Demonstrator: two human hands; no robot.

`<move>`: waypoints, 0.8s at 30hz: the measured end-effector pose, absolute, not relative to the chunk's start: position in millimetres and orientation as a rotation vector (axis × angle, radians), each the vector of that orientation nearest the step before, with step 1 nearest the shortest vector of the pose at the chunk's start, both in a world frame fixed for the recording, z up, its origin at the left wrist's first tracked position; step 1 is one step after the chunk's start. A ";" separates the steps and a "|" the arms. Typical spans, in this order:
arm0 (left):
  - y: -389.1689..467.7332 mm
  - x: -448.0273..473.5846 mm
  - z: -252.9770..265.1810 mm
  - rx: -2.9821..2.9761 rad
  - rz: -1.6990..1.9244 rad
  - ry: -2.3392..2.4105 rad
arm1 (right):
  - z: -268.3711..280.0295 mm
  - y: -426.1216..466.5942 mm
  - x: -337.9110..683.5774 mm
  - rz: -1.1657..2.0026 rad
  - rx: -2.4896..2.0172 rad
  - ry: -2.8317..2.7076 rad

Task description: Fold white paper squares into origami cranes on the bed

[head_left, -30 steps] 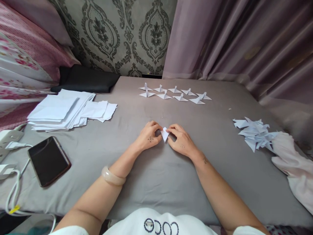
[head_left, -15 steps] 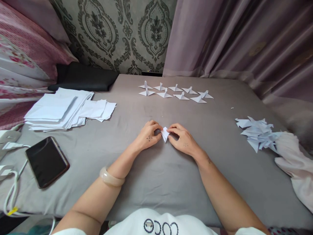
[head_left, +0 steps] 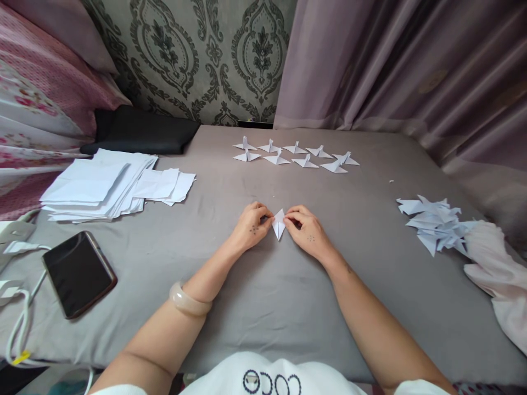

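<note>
A small white folded paper point(head_left: 279, 225), shaped like a narrow diamond with a crease down its middle, is held between my two hands over the grey cloth. My left hand point(head_left: 252, 226) pinches its left corner between thumb and fingers. On the opposite side, my right hand point(head_left: 308, 231) grips the right corner the same way. Farther back stand finished-looking paper cranes point(head_left: 278, 157) in two rows, wings spread. To the right lies a heap of folded white paper pieces point(head_left: 436, 222).
Stacked white paper sheets point(head_left: 86, 184) lie at the left, with smaller squares point(head_left: 158, 184) beside them. A dark-screened phone point(head_left: 79, 273) rests nearer me by white cables point(head_left: 25, 323). Behind the stack is a black folded item point(head_left: 144, 130). Pale fabric point(head_left: 494, 274) lies at the right edge.
The paper between my fingers now shows a taller, flatter diamond, its upper point reaching higher. Both hands have shifted only slightly, my fingertips closing at its side corners.
</note>
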State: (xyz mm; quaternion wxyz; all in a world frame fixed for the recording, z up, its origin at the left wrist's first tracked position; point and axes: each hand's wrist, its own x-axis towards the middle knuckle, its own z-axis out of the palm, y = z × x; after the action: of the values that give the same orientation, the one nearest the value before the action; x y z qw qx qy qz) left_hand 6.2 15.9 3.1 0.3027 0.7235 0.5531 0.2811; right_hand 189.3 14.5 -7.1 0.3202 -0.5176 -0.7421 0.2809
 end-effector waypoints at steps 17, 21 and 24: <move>17.4 12.0 -1.3 1.879 0.772 1.563 | -3.5 18.6 183.1 0.779 -1.484 -1.898; 17.4 11.5 -3.2 1.897 0.774 1.554 | -4.7 18.7 183.6 0.755 -1.491 -1.931; 17.6 11.2 -6.1 1.918 0.785 1.555 | -6.6 18.5 184.2 0.727 -1.482 -1.962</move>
State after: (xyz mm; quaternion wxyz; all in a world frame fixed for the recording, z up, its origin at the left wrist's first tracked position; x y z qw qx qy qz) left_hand 11.2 17.6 -6.1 0.2720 0.7124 0.5775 0.2915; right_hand 184.2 18.5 -6.6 0.2845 -0.5541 -0.7336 0.2719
